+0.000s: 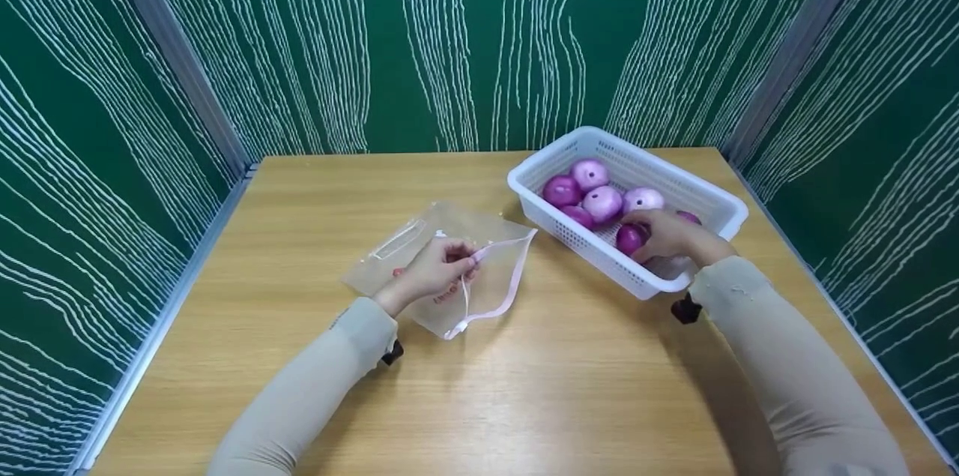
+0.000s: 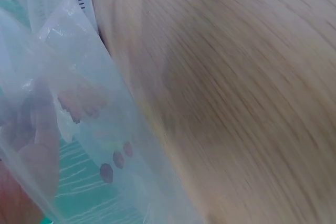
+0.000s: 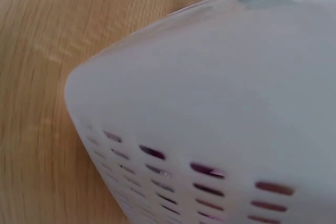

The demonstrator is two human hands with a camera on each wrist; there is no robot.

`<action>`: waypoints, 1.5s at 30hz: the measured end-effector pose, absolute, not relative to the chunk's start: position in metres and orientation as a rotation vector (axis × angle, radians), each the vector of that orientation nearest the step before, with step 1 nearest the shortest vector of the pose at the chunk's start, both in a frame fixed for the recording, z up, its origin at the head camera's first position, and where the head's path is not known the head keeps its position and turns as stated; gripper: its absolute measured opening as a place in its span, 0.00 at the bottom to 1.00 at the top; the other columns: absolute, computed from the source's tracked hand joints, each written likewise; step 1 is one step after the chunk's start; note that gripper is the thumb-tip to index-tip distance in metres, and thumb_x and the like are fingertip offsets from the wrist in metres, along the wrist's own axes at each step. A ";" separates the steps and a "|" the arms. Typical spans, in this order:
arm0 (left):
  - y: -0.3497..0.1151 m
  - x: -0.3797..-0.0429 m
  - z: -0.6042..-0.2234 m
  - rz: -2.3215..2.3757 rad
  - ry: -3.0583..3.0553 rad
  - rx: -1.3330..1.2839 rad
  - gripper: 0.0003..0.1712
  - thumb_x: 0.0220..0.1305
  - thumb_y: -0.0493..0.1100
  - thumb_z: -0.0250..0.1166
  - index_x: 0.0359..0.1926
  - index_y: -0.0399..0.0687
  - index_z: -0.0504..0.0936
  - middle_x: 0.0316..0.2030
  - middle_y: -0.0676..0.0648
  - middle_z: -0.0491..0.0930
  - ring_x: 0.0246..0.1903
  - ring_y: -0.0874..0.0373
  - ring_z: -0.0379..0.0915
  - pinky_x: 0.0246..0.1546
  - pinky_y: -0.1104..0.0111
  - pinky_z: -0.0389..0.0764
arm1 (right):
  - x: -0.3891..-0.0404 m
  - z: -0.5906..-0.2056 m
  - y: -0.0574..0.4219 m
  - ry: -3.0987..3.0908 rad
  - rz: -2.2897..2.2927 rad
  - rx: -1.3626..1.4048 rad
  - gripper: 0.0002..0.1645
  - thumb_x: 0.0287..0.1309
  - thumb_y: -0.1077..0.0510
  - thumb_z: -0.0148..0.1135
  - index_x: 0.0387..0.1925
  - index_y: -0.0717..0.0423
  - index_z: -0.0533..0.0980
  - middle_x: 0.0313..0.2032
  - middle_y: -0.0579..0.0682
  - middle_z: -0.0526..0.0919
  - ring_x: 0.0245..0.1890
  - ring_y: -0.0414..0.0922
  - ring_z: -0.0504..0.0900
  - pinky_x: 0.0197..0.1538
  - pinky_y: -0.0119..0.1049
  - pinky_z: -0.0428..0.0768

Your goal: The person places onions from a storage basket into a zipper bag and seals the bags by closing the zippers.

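Observation:
With thumb and fingers, my left hand (image 1: 434,267) pinches the upper edge of a clear slider zip bag (image 1: 491,287), whose pink-rimmed mouth gapes toward the right. Red print shows on the bag, and its white slider (image 1: 460,325) sits at the near corner. Inside the white plastic basket (image 1: 728,212), my right hand (image 1: 669,233) grips a dark purple onion (image 1: 631,238). Several other purple onions (image 1: 602,203) lie there, some paler with a dark spot. The left wrist view shows fingers (image 2: 39,145) through the film; in the right wrist view the basket wall (image 3: 210,87) hides the hand.
The wooden table (image 1: 554,401) bears the bag at centre left and the basket at the back right. Green panels (image 1: 479,49) with white streaks stand behind and at both sides, joined by grey posts (image 1: 176,49).

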State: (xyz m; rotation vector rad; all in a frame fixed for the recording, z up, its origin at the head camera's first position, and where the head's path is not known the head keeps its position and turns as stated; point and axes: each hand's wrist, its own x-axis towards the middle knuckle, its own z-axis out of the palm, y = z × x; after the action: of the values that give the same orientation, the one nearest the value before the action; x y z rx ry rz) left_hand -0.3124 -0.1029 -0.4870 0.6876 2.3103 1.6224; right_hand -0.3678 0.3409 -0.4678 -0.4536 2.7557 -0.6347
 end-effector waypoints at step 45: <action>-0.105 -0.314 -0.481 1.646 2.228 0.665 0.10 0.82 0.33 0.57 0.52 0.30 0.83 0.32 0.48 0.81 0.23 0.59 0.71 0.17 0.77 0.70 | -0.349 -0.463 0.337 2.947 -1.158 -0.400 0.47 0.60 0.59 0.80 0.77 0.60 0.68 0.75 0.70 0.70 0.71 0.72 0.74 0.74 0.70 0.73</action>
State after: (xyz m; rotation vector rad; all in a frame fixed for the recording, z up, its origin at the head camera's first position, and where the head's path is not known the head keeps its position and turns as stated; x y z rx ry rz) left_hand -0.3145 -0.1046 -0.4814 0.6653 2.2280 1.6458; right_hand -0.3489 0.3370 -0.4628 -0.3997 2.9468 -1.1582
